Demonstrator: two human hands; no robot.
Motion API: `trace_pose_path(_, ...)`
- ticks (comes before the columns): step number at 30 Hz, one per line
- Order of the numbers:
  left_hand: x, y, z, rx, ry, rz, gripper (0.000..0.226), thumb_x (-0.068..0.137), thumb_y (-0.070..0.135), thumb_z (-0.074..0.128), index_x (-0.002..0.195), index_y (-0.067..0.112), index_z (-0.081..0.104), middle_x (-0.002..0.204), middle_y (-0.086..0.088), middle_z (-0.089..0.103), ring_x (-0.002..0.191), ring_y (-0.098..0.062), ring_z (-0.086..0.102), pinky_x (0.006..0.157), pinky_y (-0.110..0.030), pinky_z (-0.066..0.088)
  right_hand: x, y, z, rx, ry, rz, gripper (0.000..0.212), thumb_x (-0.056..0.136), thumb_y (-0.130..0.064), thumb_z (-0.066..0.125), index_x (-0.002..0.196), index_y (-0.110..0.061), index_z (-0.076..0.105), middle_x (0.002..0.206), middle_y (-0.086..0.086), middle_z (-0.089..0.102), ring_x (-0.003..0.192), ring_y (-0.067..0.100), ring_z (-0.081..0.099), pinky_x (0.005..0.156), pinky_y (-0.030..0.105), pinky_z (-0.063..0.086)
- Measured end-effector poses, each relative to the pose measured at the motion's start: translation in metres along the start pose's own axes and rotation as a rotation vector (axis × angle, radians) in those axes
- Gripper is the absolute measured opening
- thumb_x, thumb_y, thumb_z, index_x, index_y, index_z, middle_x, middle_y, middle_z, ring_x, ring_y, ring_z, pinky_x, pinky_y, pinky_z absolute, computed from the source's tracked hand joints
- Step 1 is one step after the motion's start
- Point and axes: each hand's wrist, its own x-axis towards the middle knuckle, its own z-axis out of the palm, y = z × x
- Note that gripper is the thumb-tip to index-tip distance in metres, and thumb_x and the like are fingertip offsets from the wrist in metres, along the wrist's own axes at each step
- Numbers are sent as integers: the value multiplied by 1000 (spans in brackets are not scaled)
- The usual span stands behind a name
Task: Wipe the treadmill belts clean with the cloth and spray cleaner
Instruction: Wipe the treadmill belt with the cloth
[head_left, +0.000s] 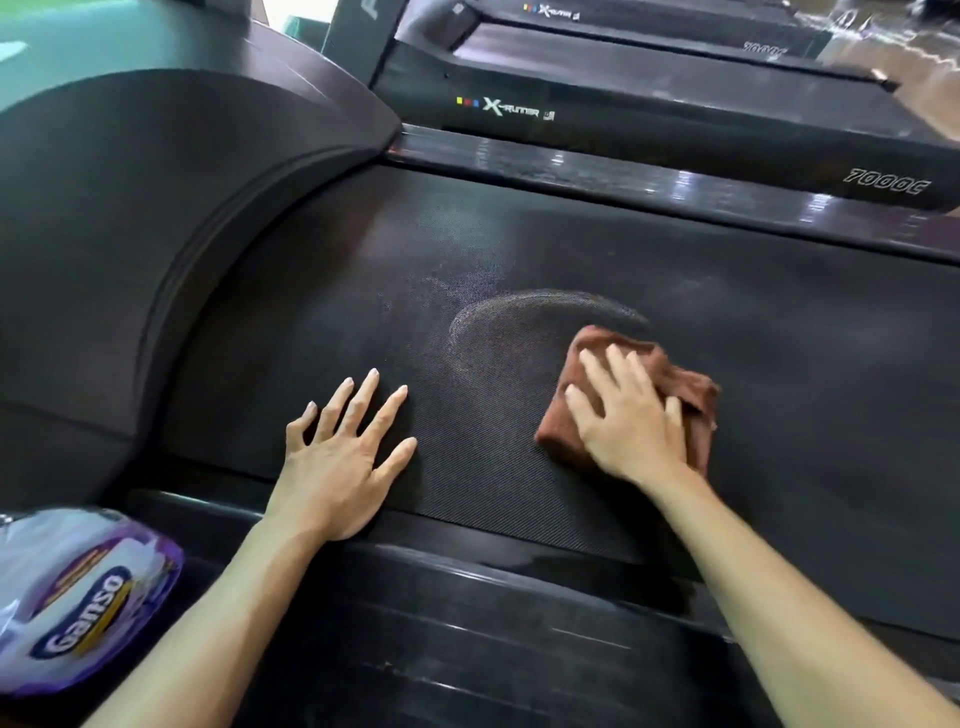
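The black textured treadmill belt (519, 249) fills the middle of the head view. A folded brown cloth (691, 387) lies on the belt right of centre, and my right hand (631, 421) presses flat on top of it with the fingers spread. A curved pale wipe streak (519, 306) arcs across the belt just beyond the cloth. My left hand (345, 452) rests flat on the belt near its front edge, fingers straight and spread, holding nothing. The spray cleaner bottle (78, 597), white with a purple "Ganso" label, lies at the bottom left beside the treadmill.
The treadmill's curved black motor cover (156, 234) rises at the left. A glossy side rail (467, 623) runs along the near edge and another (675, 192) along the far edge. Two more "X-Runner" treadmills (623, 109) stand behind, with wooden floor (909, 52) at top right.
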Motion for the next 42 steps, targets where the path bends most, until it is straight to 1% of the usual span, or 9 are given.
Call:
trace_pose_path(3, 0, -1, 1, -3, 4, 1, 77, 82, 76, -12, 156, 56, -9, 167, 19, -21, 153, -5, -20, 122, -40, -5, 72, -28, -10, -4, -12, 117, 65, 105, -61, 24, 165, -38, 16, 175, -3, 1, 160, 19, -6, 125, 61, 1)
trace_pose_path(8, 1, -1, -1, -15, -4, 1, 77, 80, 77, -12, 155, 57, -9, 167, 19, -20, 153, -5, -21, 123, -39, -4, 89, -121, 8, -58, -120, -292, 61, 107, -54, 28, 164, -37, 18, 175, -1, 1, 160, 19, -5, 124, 64, -8)
trace_pose_path(11, 1, 0, -3, -19, -5, -9, 79, 78, 77, -14, 155, 57, -10, 167, 19, -21, 152, -4, -23, 123, -38, -5, 25, -107, 17, 1, -109, -401, 61, 105, -58, 33, 163, -45, 19, 174, -10, -1, 159, 11, -7, 125, 57, 2)
trace_pose_path(14, 1, 0, -2, -11, -10, -3, 78, 79, 76, -15, 155, 56, -12, 166, 19, -24, 151, -3, -25, 123, -38, -7, -8, -44, 15, 16, -35, -255, 62, 103, -62, 36, 161, -47, 22, 174, -15, 2, 159, 8, -4, 124, 56, 10)
trace_pose_path(19, 0, 1, -2, -10, -8, -5, 79, 79, 77, -13, 156, 56, -8, 167, 20, -21, 152, -3, -23, 122, -39, -7, 77, -31, -9, 3, -27, 101, 61, 105, -60, 26, 163, -43, 19, 175, -3, 2, 160, 18, -3, 126, 59, -1)
trace_pose_path(22, 0, 2, -4, -8, -18, -11, 80, 78, 77, -15, 155, 57, -9, 167, 20, -20, 152, -3, -23, 122, -39, -6, 92, -72, 0, -32, -38, -83, 59, 106, -55, 26, 163, -42, 19, 175, -2, 2, 160, 19, -3, 125, 61, -7)
trace_pose_path(27, 1, 2, -6, 15, -23, -21, 82, 76, 76, -18, 155, 55, -13, 167, 19, -21, 152, -4, -22, 123, -39, -4, 4, -103, 19, 18, -95, -462, 59, 105, -56, 34, 161, -47, 23, 174, -10, 3, 159, 11, -8, 126, 56, -5)
trace_pose_path(32, 0, 2, -5, 8, -11, -15, 82, 76, 76, -17, 155, 55, -13, 166, 19, -23, 149, -1, -25, 123, -38, -6, -51, -76, 22, 31, -62, -384, 62, 104, -60, 31, 162, -46, 19, 174, -10, 0, 159, 11, -10, 127, 54, -5)
trace_pose_path(42, 0, 3, -4, 1, 1, -30, 74, 84, 75, -8, 155, 57, -7, 164, 25, -23, 150, 1, -25, 121, -35, -11, -19, -100, 28, 81, -53, -367, 62, 106, -55, 29, 164, -40, 16, 175, -2, -5, 159, 18, -14, 126, 57, -8)
